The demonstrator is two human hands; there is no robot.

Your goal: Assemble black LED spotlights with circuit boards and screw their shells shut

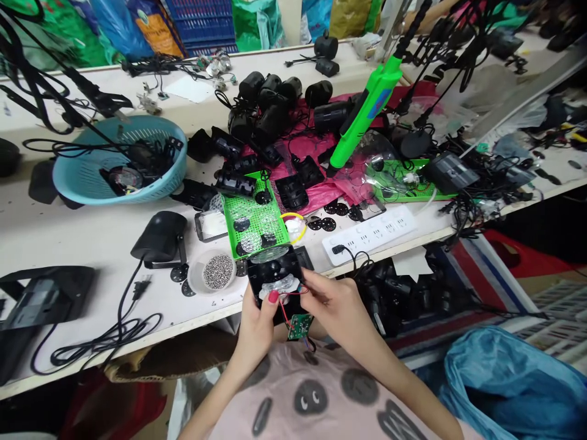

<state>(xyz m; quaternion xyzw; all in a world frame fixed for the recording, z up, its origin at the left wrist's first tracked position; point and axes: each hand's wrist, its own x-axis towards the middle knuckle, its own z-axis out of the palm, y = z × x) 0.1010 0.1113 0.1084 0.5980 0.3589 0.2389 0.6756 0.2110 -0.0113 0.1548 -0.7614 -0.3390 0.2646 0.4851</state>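
Over the bench's front edge, my left hand [255,324] grips a black plastic housing [277,266] by its left side, thumb pressed on the clear, shiny part [280,285] inside it. My right hand [328,299] is closed at the housing's right side, fingertips by the thin red wire; whether it pinches the wire or the housing's edge I cannot make out. A small green circuit board [299,327] dangles below on red and dark wires. Just left of the housing stands a tub of small metal balls or screws [217,272], too small to tell which.
Behind the housing lies a green perforated tray [233,226] with black parts. A green electric screwdriver [367,113] hangs over the bench. A white power strip [369,235] lies right, a blue basket [120,198] left. A black lamp-like unit [159,237] trails its cord near the edge.
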